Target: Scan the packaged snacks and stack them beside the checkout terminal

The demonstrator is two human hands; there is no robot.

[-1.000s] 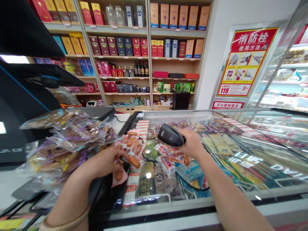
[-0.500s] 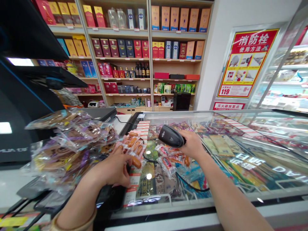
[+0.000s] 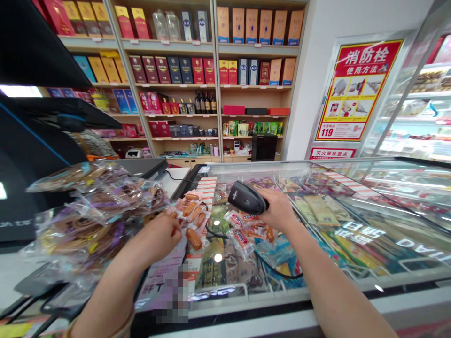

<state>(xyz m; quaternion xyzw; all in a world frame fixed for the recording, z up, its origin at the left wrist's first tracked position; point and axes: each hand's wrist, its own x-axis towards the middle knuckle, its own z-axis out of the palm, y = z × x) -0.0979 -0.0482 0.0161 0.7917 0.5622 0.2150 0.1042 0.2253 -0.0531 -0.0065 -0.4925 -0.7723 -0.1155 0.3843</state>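
My right hand [image 3: 278, 209] is wrapped round the handle of a black barcode scanner [image 3: 244, 197], held above the glass freezer top with its head to the left. Below the scanner lie several small sausages in red-and-white printed wrappers [image 3: 241, 237]. My left hand [image 3: 160, 239] is curled beside a group of clear-wrapped sausages [image 3: 193, 213] at the freezer's left edge. Its fingertips are bent in, and whatever they hold is hidden. Under the left wrist lies a phone [image 3: 164, 277] with a lit lavender screen, partly blurred out by blocks.
A heap of clear-bagged brown food packs [image 3: 91, 211] is piled at the left, beside a dark checkout machine [image 3: 21, 159]. The scanner's black cable [image 3: 282, 274] loops across the freezer glass [image 3: 229, 305]. Shelves of boxed bottles [image 3: 176, 70] stand behind.
My left hand has shifted left and its fingers have curled in. The phone's dark screen now shows lavender. My right hand keeps the scanner in nearly the same place; the view has shifted slightly.
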